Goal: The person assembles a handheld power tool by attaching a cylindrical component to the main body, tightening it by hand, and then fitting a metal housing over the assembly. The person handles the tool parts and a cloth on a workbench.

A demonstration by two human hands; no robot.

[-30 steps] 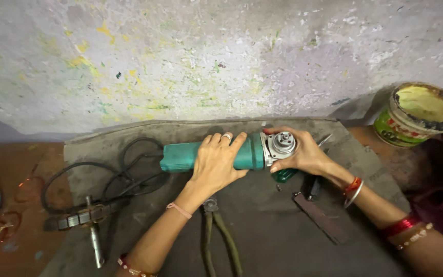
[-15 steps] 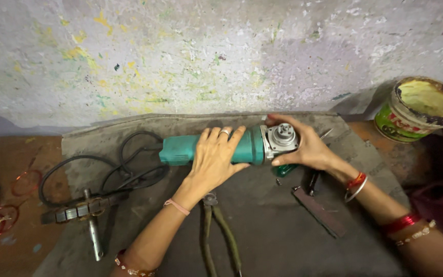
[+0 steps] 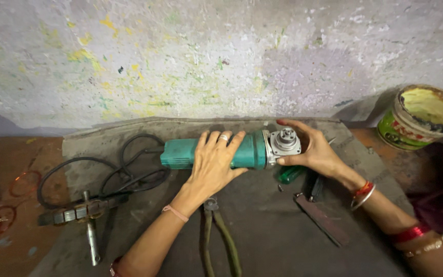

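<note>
1. A paint-flecked wall (image 3: pixel 221 56) backs the grey mat (image 3: pixel 273 231) on the floor.
2. Your left hand (image 3: pixel 214 164) stays pressed over the green angle grinder (image 3: pixel 221 151), near the mat's far edge.
3. Your right hand (image 3: pixel 316 151) has shifted, cupping its bare spindle head (image 3: pixel 285 141), so the grinder lies steadied.

workshop, angle grinder (image 3: pixel 221 153), pliers (image 3: pixel 219 236), paint-splattered wall (image 3: pixel 180 61)

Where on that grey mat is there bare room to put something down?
The bare patch of the grey mat lies between the pliers and the flat dark bar. A narrow strip runs along the wall behind the green grinder. It is crowded around the black cord and beside the right hand.
</note>
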